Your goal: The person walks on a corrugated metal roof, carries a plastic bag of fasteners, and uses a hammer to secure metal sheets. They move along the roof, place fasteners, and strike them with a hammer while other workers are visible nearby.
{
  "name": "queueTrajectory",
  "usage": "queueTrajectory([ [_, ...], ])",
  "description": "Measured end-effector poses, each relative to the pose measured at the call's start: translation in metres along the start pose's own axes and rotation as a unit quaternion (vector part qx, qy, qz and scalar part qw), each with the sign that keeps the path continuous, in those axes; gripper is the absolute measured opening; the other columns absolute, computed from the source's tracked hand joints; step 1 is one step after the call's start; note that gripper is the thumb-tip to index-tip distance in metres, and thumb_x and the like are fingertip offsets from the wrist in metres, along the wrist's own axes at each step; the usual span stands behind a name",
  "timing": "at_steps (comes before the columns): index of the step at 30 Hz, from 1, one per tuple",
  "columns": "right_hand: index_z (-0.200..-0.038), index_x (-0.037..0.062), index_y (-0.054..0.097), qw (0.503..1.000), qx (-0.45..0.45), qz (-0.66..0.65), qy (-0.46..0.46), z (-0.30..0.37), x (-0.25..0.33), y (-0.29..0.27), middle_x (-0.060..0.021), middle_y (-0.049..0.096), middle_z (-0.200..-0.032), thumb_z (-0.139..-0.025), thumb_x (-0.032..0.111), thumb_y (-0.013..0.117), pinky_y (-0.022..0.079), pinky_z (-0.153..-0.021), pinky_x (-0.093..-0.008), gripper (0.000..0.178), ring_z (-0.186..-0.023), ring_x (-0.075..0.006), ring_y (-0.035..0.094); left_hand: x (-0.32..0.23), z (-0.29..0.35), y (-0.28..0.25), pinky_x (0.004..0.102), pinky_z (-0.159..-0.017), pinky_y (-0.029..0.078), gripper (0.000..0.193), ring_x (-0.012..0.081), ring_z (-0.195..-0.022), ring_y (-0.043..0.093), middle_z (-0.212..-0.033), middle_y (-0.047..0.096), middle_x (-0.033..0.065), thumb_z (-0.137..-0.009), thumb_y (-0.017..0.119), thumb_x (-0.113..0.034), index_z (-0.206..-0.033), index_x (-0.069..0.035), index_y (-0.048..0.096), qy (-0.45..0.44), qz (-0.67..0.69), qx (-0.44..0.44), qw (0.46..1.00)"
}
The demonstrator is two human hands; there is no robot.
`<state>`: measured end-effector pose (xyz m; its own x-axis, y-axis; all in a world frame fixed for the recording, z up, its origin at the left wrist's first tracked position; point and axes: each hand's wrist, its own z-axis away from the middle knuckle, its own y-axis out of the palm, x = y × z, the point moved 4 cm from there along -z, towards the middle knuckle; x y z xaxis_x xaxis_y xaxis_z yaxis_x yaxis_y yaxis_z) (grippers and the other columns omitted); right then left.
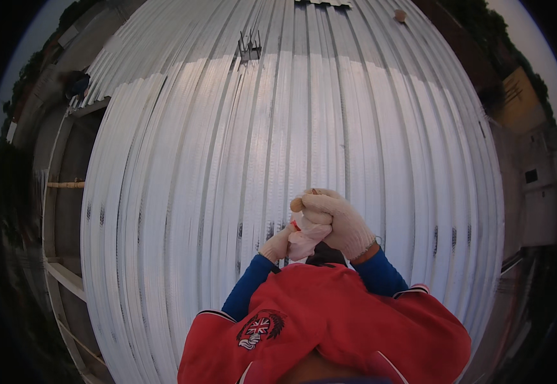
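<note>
Two gloved hands meet just off centre, toward five o'clock, around one pale plastic bag (305,243). The right hand (337,221), higher, curls closed on it, one tan rounded piece (297,205) at its fingertips; the left hand (277,246) touches the bag's eight-o'clock side, grip hidden. Both forearms angle inward. One metal bracket (250,51) stands near twelve on ribbed roofing (182,160).

Was lit by soft, dim daylight under a pale sky (525,32). Gleamed whitish along the roof (291,141), brightest toward the far middle and duller beyond. Bent straight ribs (150,211) at left and right, dropped to black at the corners, sank trees (9,166) in murk, and blurred fine detail in the pale bag (307,242).
</note>
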<state>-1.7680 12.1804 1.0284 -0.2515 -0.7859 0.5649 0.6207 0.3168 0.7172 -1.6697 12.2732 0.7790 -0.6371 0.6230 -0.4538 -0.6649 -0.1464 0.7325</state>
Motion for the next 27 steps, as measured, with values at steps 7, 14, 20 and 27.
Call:
queueTrajectory([
  [7, -0.117, -0.0058, 0.071, 0.998, 0.012, 0.035, -0.045, -0.082, 0.111, -0.038, -0.0018, 0.057, -0.076, -0.103, 0.021, 0.069, 0.050, -0.058, -0.0227, 0.030, -0.066, -0.0095, 0.058, -0.077, -0.096, 0.012, 0.0440, -0.100, 0.059, 0.060, 0.0333, -0.118, 0.070, -0.141, 0.065, 0.0161, -0.113, 0.047, -0.045, -0.156, -0.003, 0.047, 0.217, -0.114, -0.029, 0.969],
  [14, -0.110, -0.0062, 0.073, 0.988, 0.041, 0.136, -0.059, -0.173, 0.239, -0.062, 0.0024, 0.057, -0.069, -0.099, 0.031, 0.075, 0.039, -0.048, -0.0213, 0.039, -0.056, -0.0062, 0.050, -0.204, -0.150, 0.088, 0.0513, -0.093, 0.061, 0.068, 0.0455, -0.115, 0.069, -0.138, 0.063, 0.0273, -0.109, 0.050, -0.046, -0.158, 0.001, 0.043, 0.145, 0.118, 0.169, 0.968],
  [20, -0.100, -0.0038, 0.074, 0.943, -0.094, 0.299, -0.111, -0.311, 0.318, -0.114, 0.0040, 0.052, -0.062, -0.093, 0.030, 0.076, 0.030, -0.044, -0.0226, 0.034, -0.048, -0.0049, 0.043, -0.311, -0.198, 0.062, 0.0543, -0.085, 0.062, 0.069, 0.0504, -0.108, 0.070, -0.132, 0.062, 0.0339, -0.102, 0.054, -0.039, -0.154, 0.004, 0.044, 0.188, 0.240, 0.136, 0.943],
  [27, -0.099, -0.0016, 0.074, 0.859, -0.290, 0.411, -0.094, -0.405, 0.406, -0.191, -0.0047, 0.064, -0.073, -0.089, 0.041, 0.077, 0.047, -0.056, -0.0268, 0.043, -0.061, -0.0111, 0.058, -0.447, -0.271, 0.028, 0.0436, -0.102, 0.055, 0.077, 0.0307, -0.123, 0.066, -0.140, 0.063, 0.0188, -0.091, 0.071, -0.025, -0.157, 0.002, 0.043, 0.147, 0.079, 0.049, 0.985],
])
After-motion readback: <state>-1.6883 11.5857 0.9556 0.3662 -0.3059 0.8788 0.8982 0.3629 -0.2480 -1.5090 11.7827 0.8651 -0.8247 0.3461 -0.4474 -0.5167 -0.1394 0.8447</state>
